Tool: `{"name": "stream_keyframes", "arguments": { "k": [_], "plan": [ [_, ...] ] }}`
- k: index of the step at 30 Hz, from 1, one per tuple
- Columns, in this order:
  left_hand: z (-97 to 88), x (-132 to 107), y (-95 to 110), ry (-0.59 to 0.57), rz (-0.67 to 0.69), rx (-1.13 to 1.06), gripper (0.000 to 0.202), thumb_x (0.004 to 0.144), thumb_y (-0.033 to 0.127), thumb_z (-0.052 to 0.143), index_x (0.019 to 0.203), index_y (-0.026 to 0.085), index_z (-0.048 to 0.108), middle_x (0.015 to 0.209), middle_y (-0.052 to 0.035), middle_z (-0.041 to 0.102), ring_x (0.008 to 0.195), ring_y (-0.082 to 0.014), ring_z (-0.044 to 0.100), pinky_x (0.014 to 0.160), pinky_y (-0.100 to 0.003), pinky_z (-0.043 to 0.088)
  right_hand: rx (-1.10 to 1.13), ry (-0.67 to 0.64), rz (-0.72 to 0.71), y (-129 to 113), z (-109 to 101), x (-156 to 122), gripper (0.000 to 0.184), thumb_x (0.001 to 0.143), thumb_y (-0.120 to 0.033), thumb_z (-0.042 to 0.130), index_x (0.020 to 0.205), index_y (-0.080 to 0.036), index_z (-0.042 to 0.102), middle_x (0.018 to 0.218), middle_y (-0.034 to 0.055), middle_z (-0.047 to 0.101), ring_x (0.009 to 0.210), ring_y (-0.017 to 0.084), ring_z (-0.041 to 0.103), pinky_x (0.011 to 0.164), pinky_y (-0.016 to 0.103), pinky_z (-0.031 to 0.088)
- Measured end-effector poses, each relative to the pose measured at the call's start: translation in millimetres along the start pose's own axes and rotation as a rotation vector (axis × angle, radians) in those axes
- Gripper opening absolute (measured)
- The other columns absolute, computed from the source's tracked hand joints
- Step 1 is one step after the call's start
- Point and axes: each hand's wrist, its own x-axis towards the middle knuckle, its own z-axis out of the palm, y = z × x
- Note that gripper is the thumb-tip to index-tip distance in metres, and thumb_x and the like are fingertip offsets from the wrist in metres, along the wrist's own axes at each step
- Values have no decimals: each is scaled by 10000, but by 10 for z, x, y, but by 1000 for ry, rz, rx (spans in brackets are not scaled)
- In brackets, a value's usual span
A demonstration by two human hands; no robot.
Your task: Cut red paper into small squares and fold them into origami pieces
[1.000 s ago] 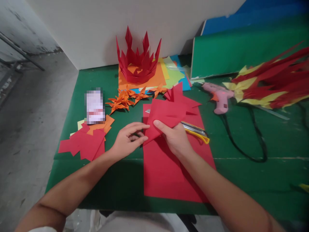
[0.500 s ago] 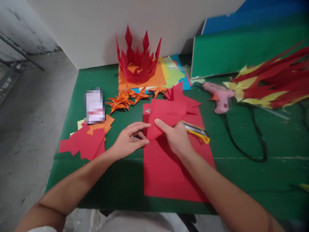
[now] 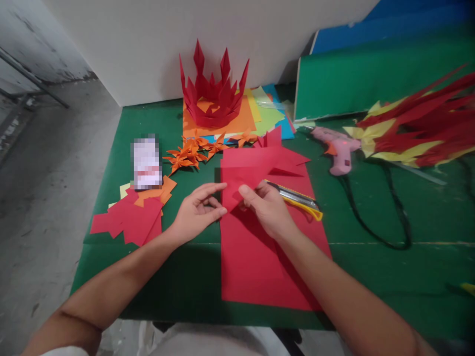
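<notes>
My right hand [image 3: 267, 205] pinches a piece of red paper [image 3: 232, 190] between thumb and fingers, above a larger red sheet [image 3: 256, 277] lying on the green table. Beside its left edge is my left hand [image 3: 200, 210], fingers curved and apart, index and thumb tips close to the paper; whether they touch it I cannot tell. A yellow utility knife [image 3: 300, 200] lies on the red sheet just right of my right hand, its front end partly hidden by the fingers. Folded red paper pieces [image 3: 287, 155] rest at the sheet's top edge, blending with the red behind.
A red paper crown [image 3: 213, 111] stands on coloured sheets at the back. Orange paper flowers [image 3: 189, 153] lie before it. At left are a blurred-out phone [image 3: 146, 163] and red cutouts [image 3: 129, 220]. A pink glue gun [image 3: 339, 148] with a black cord and red-yellow streamers [image 3: 419, 123] occupy the right.
The held red paper has tilted and shifted left in my right hand. My left fingers have drawn back slightly to the left. More of the utility knife's front now shows.
</notes>
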Motion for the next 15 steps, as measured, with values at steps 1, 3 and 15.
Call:
{"name": "stream_keyframes", "arguments": {
  "k": [1,3,15],
  "plan": [
    [-7,7,-3,29,12,-2,438,727,234,793,1152,277,695,1230,-69,554,698,-47,614,657,-205,581,-16,-64,10,-2,5,-9,374,698,-548,757,729,-199,625,618,-22,615,525,107,526,545,266,447],
    [-16,15,-9,78,43,9,452,727,238,794,1164,278,685,1237,-69,551,710,-44,609,691,-207,589,-49,-157,9,-4,25,-30,354,713,-512,760,695,-198,600,612,-27,600,535,99,516,554,255,439],
    [54,-36,27,155,220,194,297,801,272,727,1096,245,705,1102,-54,582,698,-54,627,646,-174,594,-123,-195,63,-1,37,-49,397,705,-534,754,640,-185,576,565,-23,584,541,110,534,553,257,426]
  ]
}}
